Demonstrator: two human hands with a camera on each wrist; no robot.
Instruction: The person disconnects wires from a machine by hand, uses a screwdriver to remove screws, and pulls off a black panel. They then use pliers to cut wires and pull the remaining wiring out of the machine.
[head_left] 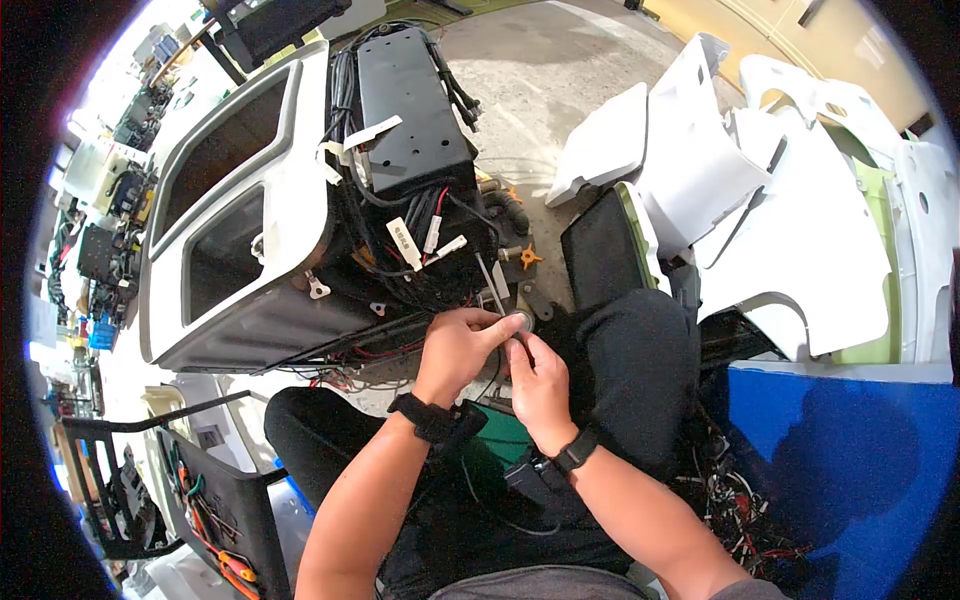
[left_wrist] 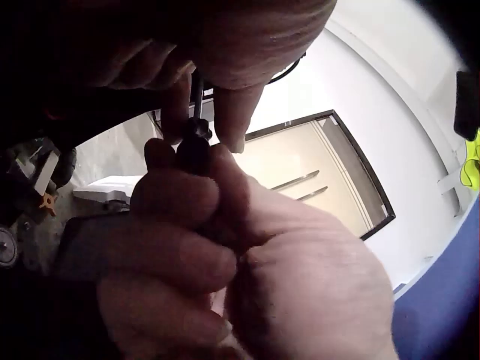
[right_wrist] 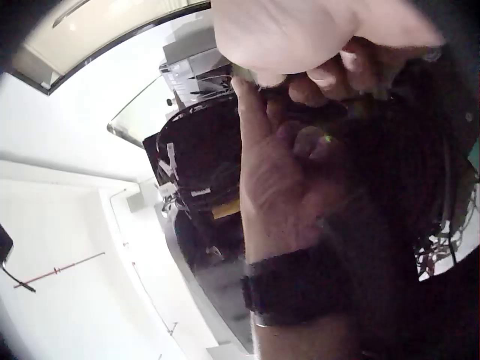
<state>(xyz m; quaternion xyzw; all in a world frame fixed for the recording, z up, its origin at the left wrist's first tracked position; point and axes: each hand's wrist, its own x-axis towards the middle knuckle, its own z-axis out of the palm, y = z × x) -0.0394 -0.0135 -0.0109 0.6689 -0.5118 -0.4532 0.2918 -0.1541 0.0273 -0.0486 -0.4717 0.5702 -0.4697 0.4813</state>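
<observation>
My left hand [head_left: 462, 345] and my right hand [head_left: 542, 388] meet over the lap, in front of an opened machine. A thin metal rod [head_left: 491, 285] slants up from them toward the machine's wiring. In the left wrist view, the rod's dark shaft [left_wrist: 198, 94] runs down to a small lobed dark piece [left_wrist: 199, 129]. The left thumb and a finger pinch beside it from above. Below, the right hand [left_wrist: 300, 255] curls its fingers around the dark end. My left hand [right_wrist: 277, 172] also shows in the right wrist view, under the right hand [right_wrist: 285, 30]. The rod's kind is hidden.
The machine's white frame [head_left: 240, 200] and black box [head_left: 415, 105], with labelled cables, stand ahead. Orange knobs [head_left: 531, 257] sit beside it. White panels [head_left: 690, 150] lie at right, near a blue board [head_left: 840, 450]. A tool bag [head_left: 225, 500] stands at left; loose wires lie at right.
</observation>
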